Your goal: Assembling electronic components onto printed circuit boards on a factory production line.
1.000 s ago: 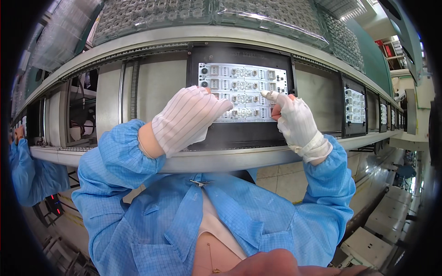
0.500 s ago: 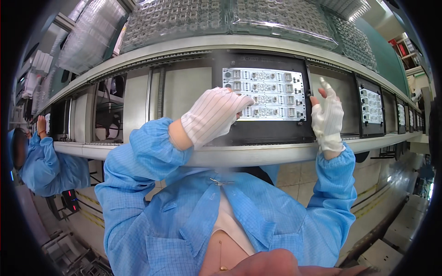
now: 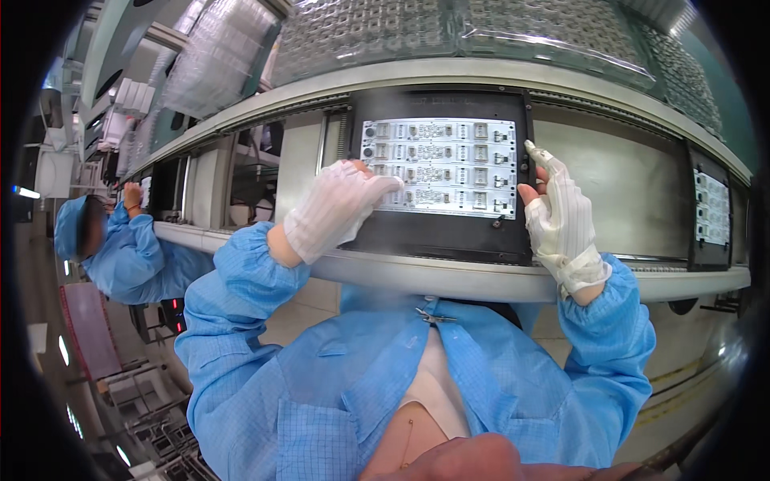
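A black carrier tray (image 3: pixel 449 240) lies across the rails in front of me, with a white circuit board panel (image 3: pixel 437 170) of several rows of small parts on it. My left hand (image 3: pixel 341 207), in a striped white glove with bare fingertips, is over the panel's lower left corner. Its fingers are curled together, and what they hold, if anything, is hidden. At the tray's right edge is my right hand (image 3: pixel 561 220), gloved the same way. Its fingers stretch up along that edge, with the thumb apart and nothing held.
Farther right on the rails sits another black tray (image 3: pixel 710 216) with a similar panel. Stacks of clear plastic trays (image 3: pixel 553 40) stand beyond the far rail (image 3: pixel 449 70). A co-worker in blue (image 3: pixel 152 248) is at the same line on the left.
The tray has moved left along the rails, so the gap to the right-hand tray is wider. My right hand has come against its right edge. The view has shifted.
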Tool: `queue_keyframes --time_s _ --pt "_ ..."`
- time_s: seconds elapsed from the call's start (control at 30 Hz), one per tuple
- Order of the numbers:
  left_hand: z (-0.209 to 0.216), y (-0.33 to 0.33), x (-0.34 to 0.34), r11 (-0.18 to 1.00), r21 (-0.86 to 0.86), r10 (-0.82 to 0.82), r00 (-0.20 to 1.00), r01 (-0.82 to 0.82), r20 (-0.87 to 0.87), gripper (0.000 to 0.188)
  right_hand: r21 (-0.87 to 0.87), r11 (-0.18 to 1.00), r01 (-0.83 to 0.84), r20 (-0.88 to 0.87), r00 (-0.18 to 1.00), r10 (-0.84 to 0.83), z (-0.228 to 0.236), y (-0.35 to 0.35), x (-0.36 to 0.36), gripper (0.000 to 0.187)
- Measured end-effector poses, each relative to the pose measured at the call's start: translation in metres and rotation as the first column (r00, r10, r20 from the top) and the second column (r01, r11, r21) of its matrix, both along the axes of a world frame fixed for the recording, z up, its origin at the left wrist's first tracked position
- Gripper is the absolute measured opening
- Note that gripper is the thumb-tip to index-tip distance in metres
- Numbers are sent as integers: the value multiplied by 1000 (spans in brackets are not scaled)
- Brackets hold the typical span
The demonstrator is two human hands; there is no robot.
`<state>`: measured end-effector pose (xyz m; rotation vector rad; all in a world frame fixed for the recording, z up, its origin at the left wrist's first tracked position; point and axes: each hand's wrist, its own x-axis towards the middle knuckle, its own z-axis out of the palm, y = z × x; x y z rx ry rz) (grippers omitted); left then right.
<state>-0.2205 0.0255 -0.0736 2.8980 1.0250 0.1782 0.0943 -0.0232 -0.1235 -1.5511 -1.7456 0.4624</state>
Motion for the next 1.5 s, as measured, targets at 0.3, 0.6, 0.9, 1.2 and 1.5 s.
queue_keyframes --time_s 0.3,0.6,0.9,1.2,1.5 --pt "-9 17 -14 995 86 -69 993 60 101 36 -57 998 9 7 1000 -8 -4 21 7 48" --pt "-28 67 32 944 328 -49 976 -24 212 37 224 973 -52 241 971 -4 -3 51 22 47" --pt "-46 62 47 923 385 -65 995 31 76 43 182 964 -192 516 854 73 -1 75 -12 41" --pt "-38 44 54 922 375 -174 969 98 174 26 139 953 -268 737 671 81 15 68 -9 41" --pt "-19 50 50 939 343 -88 946 -26 311 38 146 943 -298 683 720 122 23 36 -2 39"
